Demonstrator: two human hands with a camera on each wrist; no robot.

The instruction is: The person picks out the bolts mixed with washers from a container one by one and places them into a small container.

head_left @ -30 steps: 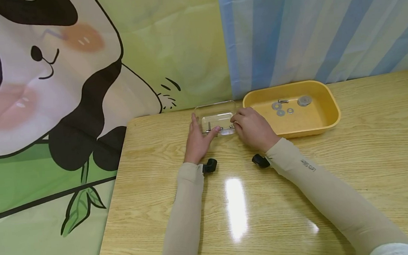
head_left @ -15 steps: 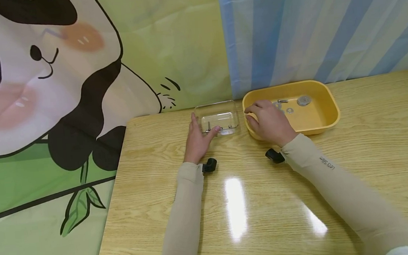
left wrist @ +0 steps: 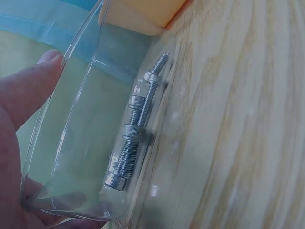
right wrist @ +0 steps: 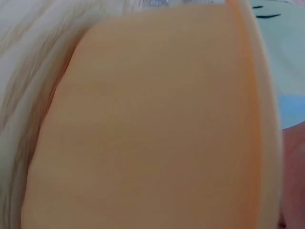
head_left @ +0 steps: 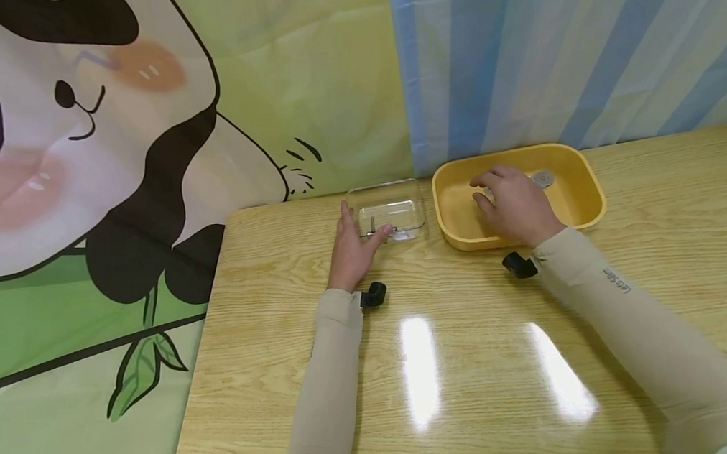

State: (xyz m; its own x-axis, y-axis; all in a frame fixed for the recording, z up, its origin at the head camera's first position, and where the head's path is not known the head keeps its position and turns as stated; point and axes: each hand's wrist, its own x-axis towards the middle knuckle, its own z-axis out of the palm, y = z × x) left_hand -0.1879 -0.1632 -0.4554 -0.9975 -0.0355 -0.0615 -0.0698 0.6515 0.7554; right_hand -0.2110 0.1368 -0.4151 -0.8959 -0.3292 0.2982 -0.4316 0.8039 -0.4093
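My left hand (head_left: 351, 253) grips the left side of a clear plastic box (head_left: 411, 233), thumb over its near wall. Through the wall in the left wrist view, several silver socket-head bolts (left wrist: 127, 155) lie at the bottom; one bolt (left wrist: 151, 90) carries a nut. My right hand (head_left: 517, 203) is over the inside of a yellow tub (head_left: 586, 220), its fingers spread and loosely bent, with nothing seen held. Silver washers (head_left: 542, 179) lie in the tub, partly hidden by this hand. In the right wrist view the tub's outer wall (right wrist: 143, 119) covers most things.
The clear box and the tub stand side by side at the back of the wooden table (head_left: 479, 361). Behind them hangs a curtain (head_left: 324, 79) with a panda print and blue stripes. A small black camera mount (head_left: 519, 265) sits at the right wrist.
My right hand has moved right, away from the clear box and into the space over the yellow tub, its fingers now further apart. My left hand stays on the box.
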